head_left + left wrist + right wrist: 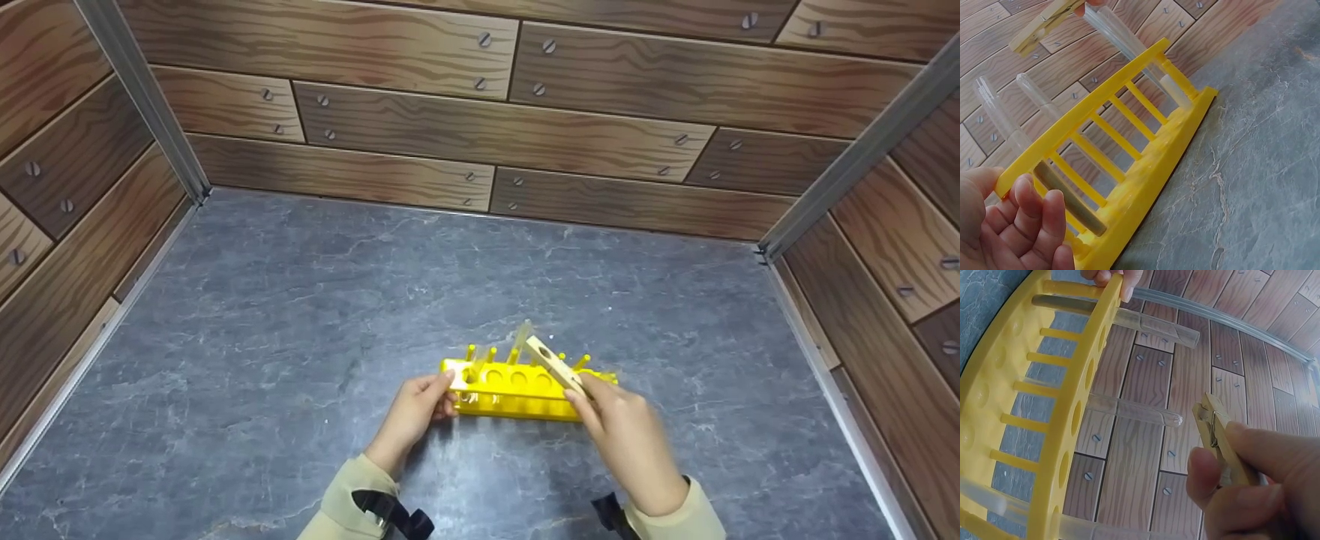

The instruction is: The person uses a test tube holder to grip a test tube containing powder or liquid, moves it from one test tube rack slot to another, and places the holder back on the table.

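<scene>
A yellow test tube rack (517, 407) stands on the grey floor, three clear test tubes in it. My left hand (418, 409) grips the rack's left end, thumb on the upper bar. My right hand (630, 431) pinches a wooden test tube clamp (553, 364) above the rack. In the right wrist view the clamp's tip is close to the middle tube (1134, 410), a small gap between them. Brownish matter fills the lower part of the left-end tube (1069, 197). The right-end tube (1117, 34) has something white at its bottom (1176, 93).
Wood-pattern panels (420, 127) wall in the back and both sides, with grey metal posts (142, 97) at the corners. Grey marbled surface (300, 300) lies around the rack. A black strap (390, 512) is on the left sleeve.
</scene>
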The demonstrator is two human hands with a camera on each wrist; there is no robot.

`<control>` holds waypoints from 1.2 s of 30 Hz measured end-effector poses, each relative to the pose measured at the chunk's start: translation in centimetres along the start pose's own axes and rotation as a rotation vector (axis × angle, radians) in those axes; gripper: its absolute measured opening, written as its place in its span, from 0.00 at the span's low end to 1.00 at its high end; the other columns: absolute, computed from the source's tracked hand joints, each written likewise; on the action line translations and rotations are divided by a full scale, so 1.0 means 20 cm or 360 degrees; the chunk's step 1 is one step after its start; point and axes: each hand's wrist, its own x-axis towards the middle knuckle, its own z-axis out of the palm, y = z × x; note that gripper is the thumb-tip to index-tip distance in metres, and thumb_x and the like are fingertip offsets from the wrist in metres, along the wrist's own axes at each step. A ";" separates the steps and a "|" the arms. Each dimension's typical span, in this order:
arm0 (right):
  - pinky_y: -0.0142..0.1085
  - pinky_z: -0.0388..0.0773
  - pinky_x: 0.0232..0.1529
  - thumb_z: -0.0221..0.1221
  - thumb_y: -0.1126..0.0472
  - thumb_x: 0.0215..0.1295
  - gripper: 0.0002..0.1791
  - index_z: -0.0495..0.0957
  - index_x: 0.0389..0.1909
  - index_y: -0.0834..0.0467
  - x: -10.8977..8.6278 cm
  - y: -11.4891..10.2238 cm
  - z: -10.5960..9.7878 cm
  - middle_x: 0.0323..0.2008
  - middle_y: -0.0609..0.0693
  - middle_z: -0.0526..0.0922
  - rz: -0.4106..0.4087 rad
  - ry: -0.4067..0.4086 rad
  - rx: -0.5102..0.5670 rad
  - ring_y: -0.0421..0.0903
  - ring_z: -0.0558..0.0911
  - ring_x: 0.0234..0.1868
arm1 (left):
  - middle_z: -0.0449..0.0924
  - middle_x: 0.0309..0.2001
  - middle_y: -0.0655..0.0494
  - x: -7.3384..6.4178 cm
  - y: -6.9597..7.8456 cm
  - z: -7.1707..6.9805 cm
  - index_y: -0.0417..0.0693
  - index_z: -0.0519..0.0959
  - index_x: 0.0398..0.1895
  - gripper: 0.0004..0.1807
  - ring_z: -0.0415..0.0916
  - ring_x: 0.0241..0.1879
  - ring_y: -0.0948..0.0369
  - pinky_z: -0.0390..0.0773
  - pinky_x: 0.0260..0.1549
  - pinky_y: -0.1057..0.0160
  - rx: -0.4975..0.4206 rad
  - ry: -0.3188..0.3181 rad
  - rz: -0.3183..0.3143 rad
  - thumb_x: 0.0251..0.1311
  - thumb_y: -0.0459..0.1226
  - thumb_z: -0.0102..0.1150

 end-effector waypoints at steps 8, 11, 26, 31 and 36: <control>0.28 0.64 0.13 0.59 0.58 0.63 0.10 0.80 0.42 0.59 0.01 -0.01 0.02 0.17 0.43 0.70 -0.0036 0.0012 0.0034 0.36 0.62 0.13 | 0.72 0.15 0.58 0.00 0.02 0.00 0.32 0.76 0.22 0.20 0.72 0.18 0.64 0.75 0.24 0.66 0.0026 -0.0002 -0.0037 0.68 0.39 0.49; 0.27 0.63 0.12 0.59 0.57 0.63 0.11 0.80 0.42 0.59 0.02 -0.01 0.03 0.17 0.43 0.70 -0.0056 0.0025 0.0016 0.36 0.62 0.12 | 0.72 0.15 0.57 -0.02 0.07 0.01 0.30 0.76 0.22 0.20 0.72 0.18 0.64 0.74 0.24 0.66 0.0042 -0.0009 -0.0021 0.68 0.37 0.48; 0.28 0.62 0.16 0.59 0.55 0.63 0.08 0.78 0.34 0.56 0.04 -0.05 0.08 0.17 0.40 0.67 -0.0260 0.0102 -0.0029 0.36 0.61 0.15 | 0.72 0.15 0.58 -0.01 0.02 -0.01 0.31 0.76 0.22 0.20 0.72 0.17 0.65 0.75 0.23 0.68 -0.0003 -0.0002 -0.0035 0.68 0.39 0.48; 0.27 0.62 0.16 0.60 0.55 0.62 0.08 0.79 0.34 0.56 0.05 -0.06 0.10 0.17 0.40 0.69 -0.0322 0.0140 -0.0036 0.36 0.60 0.15 | 0.72 0.15 0.59 0.00 0.00 -0.01 0.33 0.77 0.22 0.21 0.72 0.17 0.65 0.76 0.24 0.67 0.0002 0.0009 -0.0030 0.67 0.41 0.49; 0.26 0.63 0.15 0.62 0.57 0.59 0.10 0.81 0.38 0.59 0.07 -0.06 0.12 0.19 0.44 0.77 -0.0386 0.0196 -0.0052 0.35 0.63 0.14 | 0.72 0.14 0.59 0.00 0.00 -0.01 0.34 0.77 0.22 0.20 0.72 0.17 0.65 0.77 0.24 0.67 0.0003 -0.0001 -0.0012 0.67 0.41 0.50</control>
